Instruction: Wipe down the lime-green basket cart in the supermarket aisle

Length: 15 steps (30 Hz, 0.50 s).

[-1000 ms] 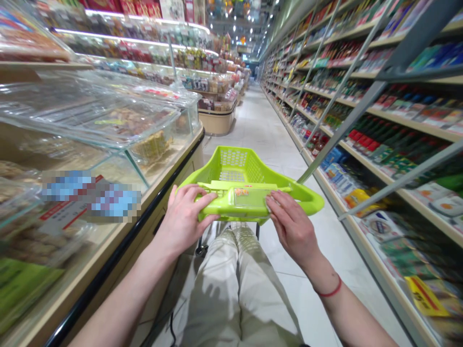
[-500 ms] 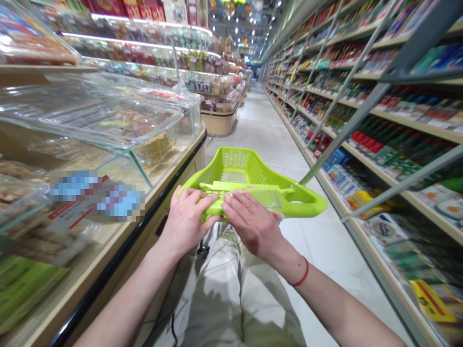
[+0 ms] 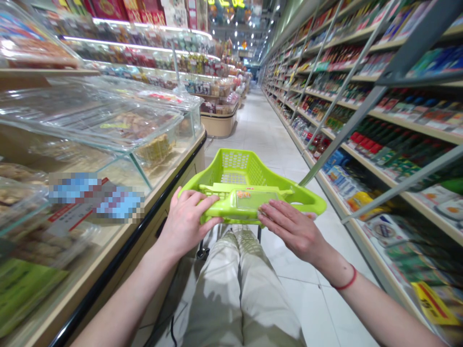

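Observation:
A lime-green plastic shopping cart with a perforated basket stands directly in front of my legs. My left hand is wrapped round the left end of its handle, thumb underneath. My right hand lies over the right part of the handle, its fingers stretched out side by side and the fingertips beside the clear panel. A small pale edge shows by the far side of this hand; I cannot make out what it is. The palm is hidden. A red cord circles the right wrist.
On the left runs a glass-sided display counter with wrapped dry goods and a black bumper rail. Tall stocked shelves line the right, crossed by grey metal bars. A tiled aisle stretches ahead.
My right hand has slid right along the handle, away from my left hand, uncovering the clear panel. The left hand keeps its grip, and the cart has barely moved.

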Each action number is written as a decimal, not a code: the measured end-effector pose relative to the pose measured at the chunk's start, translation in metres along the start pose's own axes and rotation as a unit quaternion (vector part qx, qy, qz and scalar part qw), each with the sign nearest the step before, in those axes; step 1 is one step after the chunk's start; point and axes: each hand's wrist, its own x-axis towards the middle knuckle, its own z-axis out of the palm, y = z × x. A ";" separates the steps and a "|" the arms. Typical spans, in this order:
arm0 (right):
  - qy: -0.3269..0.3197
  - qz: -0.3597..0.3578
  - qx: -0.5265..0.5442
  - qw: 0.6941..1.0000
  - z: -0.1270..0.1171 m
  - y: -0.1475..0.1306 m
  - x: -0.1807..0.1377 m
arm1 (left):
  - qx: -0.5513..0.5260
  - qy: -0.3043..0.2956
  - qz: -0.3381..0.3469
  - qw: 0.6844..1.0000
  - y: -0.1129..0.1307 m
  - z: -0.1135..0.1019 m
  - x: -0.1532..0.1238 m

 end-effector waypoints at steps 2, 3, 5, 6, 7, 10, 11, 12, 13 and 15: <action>-0.003 -0.002 0.008 1.000 0.000 -0.002 0.008 | 0.000 0.004 -0.003 1.000 0.001 0.000 0.000; -0.006 -0.005 0.010 1.000 0.000 -0.004 0.014 | 0.000 0.006 -0.004 1.000 0.001 0.000 0.000; -0.008 -0.015 0.013 1.000 0.002 -0.009 0.029 | -0.001 0.010 -0.005 1.000 0.001 0.000 0.001; -0.008 -0.020 0.014 1.000 0.004 -0.012 0.036 | 0.000 0.011 -0.005 1.000 0.002 0.000 0.001; -0.008 -0.025 0.014 1.000 0.006 -0.015 0.043 | 0.000 0.013 -0.005 1.000 0.002 0.000 0.001; 0.003 -0.035 0.012 0.999 0.017 -0.025 0.063 | 0.001 0.014 -0.006 1.000 0.003 0.000 0.001; 0.012 -0.034 0.011 0.999 0.021 -0.029 0.069 | 0.001 0.012 -0.005 1.000 0.003 0.000 0.002; 0.023 -0.033 0.010 0.999 0.024 -0.032 0.074 | 0.001 0.012 -0.004 1.000 0.003 0.000 0.002; 0.035 -0.032 0.010 0.999 0.028 -0.035 0.079 | 0.001 0.012 -0.003 1.000 0.004 0.000 0.002; 0.048 -0.030 0.008 0.998 0.032 -0.038 0.084 | 0.002 0.019 -0.004 1.000 0.005 0.000 0.002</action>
